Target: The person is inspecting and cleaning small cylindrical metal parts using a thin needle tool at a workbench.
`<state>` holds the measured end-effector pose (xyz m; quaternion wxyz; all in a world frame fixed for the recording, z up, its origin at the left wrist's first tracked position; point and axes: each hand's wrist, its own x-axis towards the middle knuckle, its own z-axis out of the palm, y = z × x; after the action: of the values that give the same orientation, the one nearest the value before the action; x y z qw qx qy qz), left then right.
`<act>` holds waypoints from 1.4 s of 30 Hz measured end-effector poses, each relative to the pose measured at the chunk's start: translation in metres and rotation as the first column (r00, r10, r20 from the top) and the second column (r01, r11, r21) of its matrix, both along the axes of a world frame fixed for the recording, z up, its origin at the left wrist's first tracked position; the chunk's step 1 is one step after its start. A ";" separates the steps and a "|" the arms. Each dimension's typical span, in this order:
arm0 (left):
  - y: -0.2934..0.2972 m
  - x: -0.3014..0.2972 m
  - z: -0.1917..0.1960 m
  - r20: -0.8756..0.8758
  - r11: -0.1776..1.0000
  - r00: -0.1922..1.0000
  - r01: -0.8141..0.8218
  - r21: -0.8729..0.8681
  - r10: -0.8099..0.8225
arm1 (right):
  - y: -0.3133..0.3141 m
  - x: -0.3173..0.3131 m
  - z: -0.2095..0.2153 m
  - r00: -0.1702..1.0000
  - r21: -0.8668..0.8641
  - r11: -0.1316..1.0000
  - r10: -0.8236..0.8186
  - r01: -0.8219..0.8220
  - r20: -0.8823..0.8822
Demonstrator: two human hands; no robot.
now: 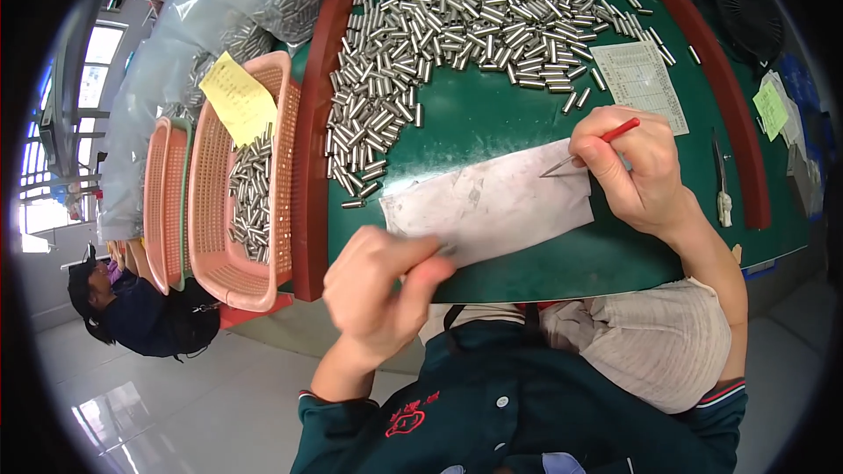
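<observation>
My right hand [634, 167] is closed round a thin pointed tool with a red handle [622, 130]; its metal tip slants down over the right part of a white cloth [500, 197]. Motion blurs my left hand [378, 285] at the cloth's lower left edge. Its thumb and forefinger pinch together, with a small grey blur at their tips that I cannot make out. The smudged cloth lies flat on the green tabletop [518, 276]. Beyond it spreads a heap of short, shiny metal pins [492, 22], reaching down the left side.
A red-brown raised border [313, 167] frames the tabletop. To its left stand pink baskets [250, 285], one holding pins and a yellow note [237, 96], beside clear bags [285, 0]. A printed sheet [641, 79], a slim tool [722, 180] and a black fan [746, 13] are at right. Another person [140, 307] is at far left.
</observation>
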<state>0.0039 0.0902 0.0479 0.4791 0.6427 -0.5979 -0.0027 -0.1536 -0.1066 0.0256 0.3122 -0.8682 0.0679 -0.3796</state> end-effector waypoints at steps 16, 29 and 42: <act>0.107 -0.047 -0.148 -0.646 0.922 -0.763 0.254 -0.292 0.005 | -0.004 -0.006 -0.007 0.991 0.142 0.987 0.091 -0.077 -0.096; 0.114 -0.045 -0.174 -0.633 0.926 -0.773 0.206 -0.316 -0.044 | 0.003 -0.009 -0.005 0.987 0.190 0.982 0.045 -0.015 -0.156; 0.114 -0.045 -0.174 -0.670 0.918 -0.742 0.245 -0.311 -0.029 | 0.002 -0.008 -0.004 0.987 0.186 0.982 0.043 -0.013 -0.154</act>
<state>-0.0416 0.2046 -0.1256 0.6771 0.1380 0.1015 -0.7156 -0.1612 -0.1048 0.0215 0.3903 -0.8637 0.1150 -0.2974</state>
